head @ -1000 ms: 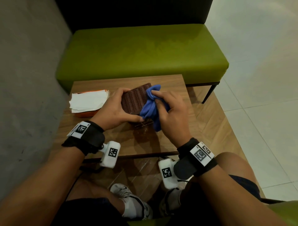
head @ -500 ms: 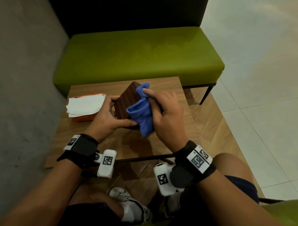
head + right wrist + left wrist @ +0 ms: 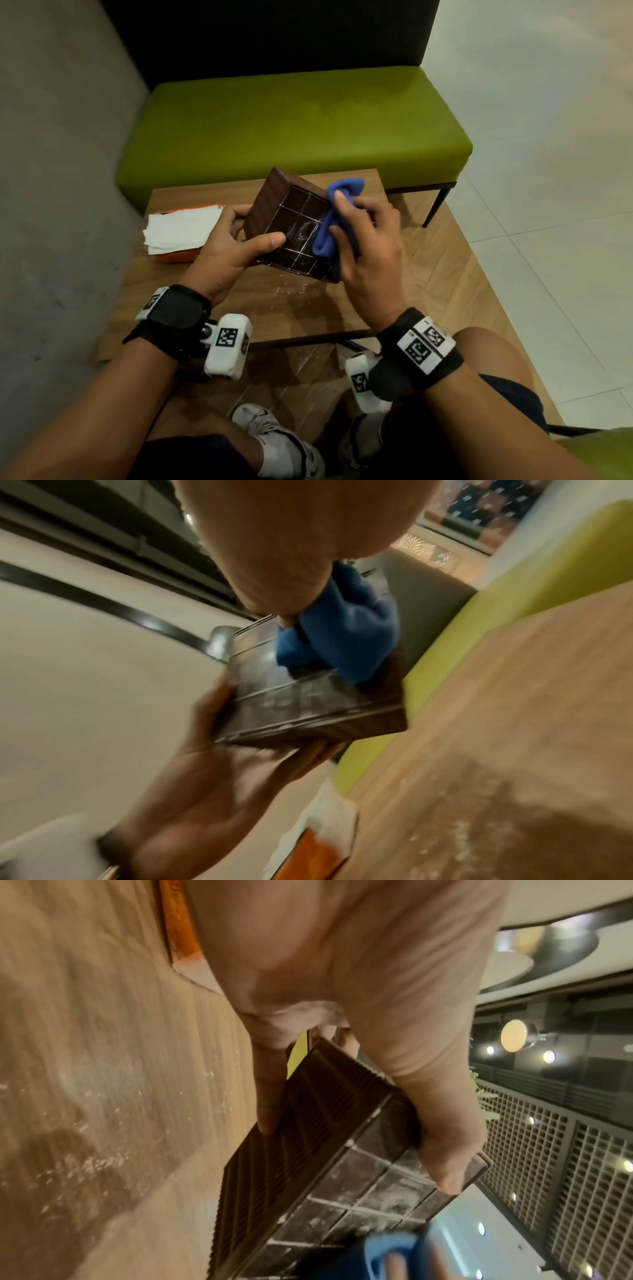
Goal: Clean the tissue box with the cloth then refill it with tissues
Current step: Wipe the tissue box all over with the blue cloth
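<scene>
The dark brown ribbed tissue box (image 3: pixel 270 205) (image 3: pixel 308 1123) (image 3: pixel 308 702) is held tilted above the wooden table (image 3: pixel 274 308), its gridded, dusty underside facing me. My left hand (image 3: pixel 236 246) grips its left side, thumb across the grid. My right hand (image 3: pixel 363 233) holds a bunched blue cloth (image 3: pixel 329 226) (image 3: pixel 346 631) (image 3: pixel 387 1250) pressed against the right part of that underside. A stack of white tissues (image 3: pixel 181 228) lies on an orange pack (image 3: pixel 178 256) at the table's left.
White dust specks (image 3: pixel 291 291) lie scattered on the table below the box. A green bench (image 3: pixel 294 126) stands behind the table, a grey wall on the left, white floor tiles on the right. My knees and shoes sit under the near edge.
The box has turned from showing its ribbed side to showing its gridded underside. The cloth has shifted from the box's front face to the right part of the underside.
</scene>
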`<state>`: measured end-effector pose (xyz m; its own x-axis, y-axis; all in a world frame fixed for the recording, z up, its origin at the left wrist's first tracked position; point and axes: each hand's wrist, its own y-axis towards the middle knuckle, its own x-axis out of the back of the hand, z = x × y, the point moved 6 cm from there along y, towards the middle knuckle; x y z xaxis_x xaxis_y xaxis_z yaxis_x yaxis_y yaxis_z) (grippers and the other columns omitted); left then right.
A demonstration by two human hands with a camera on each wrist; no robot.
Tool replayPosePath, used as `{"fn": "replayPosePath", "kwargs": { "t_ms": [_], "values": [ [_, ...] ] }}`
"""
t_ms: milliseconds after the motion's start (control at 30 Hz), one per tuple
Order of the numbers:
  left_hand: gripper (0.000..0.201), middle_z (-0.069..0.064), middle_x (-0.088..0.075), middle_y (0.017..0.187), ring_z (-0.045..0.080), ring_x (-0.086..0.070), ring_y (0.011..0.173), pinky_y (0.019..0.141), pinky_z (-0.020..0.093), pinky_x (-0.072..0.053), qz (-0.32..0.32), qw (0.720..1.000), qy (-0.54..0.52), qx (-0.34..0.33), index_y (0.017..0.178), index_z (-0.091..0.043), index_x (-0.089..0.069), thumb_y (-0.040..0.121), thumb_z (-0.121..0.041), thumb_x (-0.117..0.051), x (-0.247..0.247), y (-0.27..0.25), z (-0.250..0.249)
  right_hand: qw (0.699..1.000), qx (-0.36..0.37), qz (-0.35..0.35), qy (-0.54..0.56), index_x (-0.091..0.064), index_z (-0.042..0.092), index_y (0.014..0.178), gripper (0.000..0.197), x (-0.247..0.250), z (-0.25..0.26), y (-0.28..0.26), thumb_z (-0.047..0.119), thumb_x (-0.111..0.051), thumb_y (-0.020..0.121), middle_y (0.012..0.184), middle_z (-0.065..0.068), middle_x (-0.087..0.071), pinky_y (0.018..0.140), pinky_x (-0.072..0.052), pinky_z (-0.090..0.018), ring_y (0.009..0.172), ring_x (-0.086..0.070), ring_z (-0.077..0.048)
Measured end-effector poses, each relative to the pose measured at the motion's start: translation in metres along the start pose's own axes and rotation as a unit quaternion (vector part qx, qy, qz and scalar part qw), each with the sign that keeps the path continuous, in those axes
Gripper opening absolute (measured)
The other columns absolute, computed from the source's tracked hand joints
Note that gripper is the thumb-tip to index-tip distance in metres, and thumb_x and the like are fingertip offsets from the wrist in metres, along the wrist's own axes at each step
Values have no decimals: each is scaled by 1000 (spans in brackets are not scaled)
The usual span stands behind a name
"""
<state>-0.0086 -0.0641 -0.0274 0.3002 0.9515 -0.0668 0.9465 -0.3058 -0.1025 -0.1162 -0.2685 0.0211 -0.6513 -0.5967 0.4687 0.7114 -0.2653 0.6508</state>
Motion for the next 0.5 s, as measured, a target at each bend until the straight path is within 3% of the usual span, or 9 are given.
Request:
{"fn": "replayPosePath", "kwargs": {
  "t_ms": [133,200,333,433,500],
  "values": [
    [73,6,-75,127,26,-74,112,80,41,-63,4,999,-7,33,125,-17,-55,65,-40,-89,1,-5,7,996,-59,-65,8,-70,2,127,29,12,-21,5,0,-64,99,116,-15,-59,91,-51,-42,108,-58,-29],
    [72,6,-75,125,26,-75,112,83,44,-63,12,999,7,45,125,-16,-57,66,-44,-88,-8,-6,10,998,-25,-53,11,-71,2,126,29,3,8,9,-1,-64,98,116,-16,-61,91,-50,-40,106,-58,-29],
    [69,5,-76,116,24,-75,107,86,47,-64,8,999,-3,46,123,-15,-58,68,-44,-87,-9,-6,9,993,89,80,-5,-64,2,137,39,-10,34,2,-3,-62,99,122,-16,-64,91,-49,-40,105,-56,-31],
    [73,8,-75,119,24,-75,105,77,43,-66,12,998,3,61,123,-13,-56,65,-45,-88,-9,-6,9,999,20,39,-8,-66,3,135,38,-1,12,13,-4,-62,97,117,-14,-64,86,-48,-43,102,-55,-29],
    [75,13,-73,122,30,-75,109,83,49,-66,22,998,14,64,124,-11,-55,67,-46,-88,-14,-5,9,999,11,36,-13,-69,4,131,36,-4,26,15,-1,-61,97,117,-15,-61,87,-48,-40,104,-54,-29]
  ]
}}
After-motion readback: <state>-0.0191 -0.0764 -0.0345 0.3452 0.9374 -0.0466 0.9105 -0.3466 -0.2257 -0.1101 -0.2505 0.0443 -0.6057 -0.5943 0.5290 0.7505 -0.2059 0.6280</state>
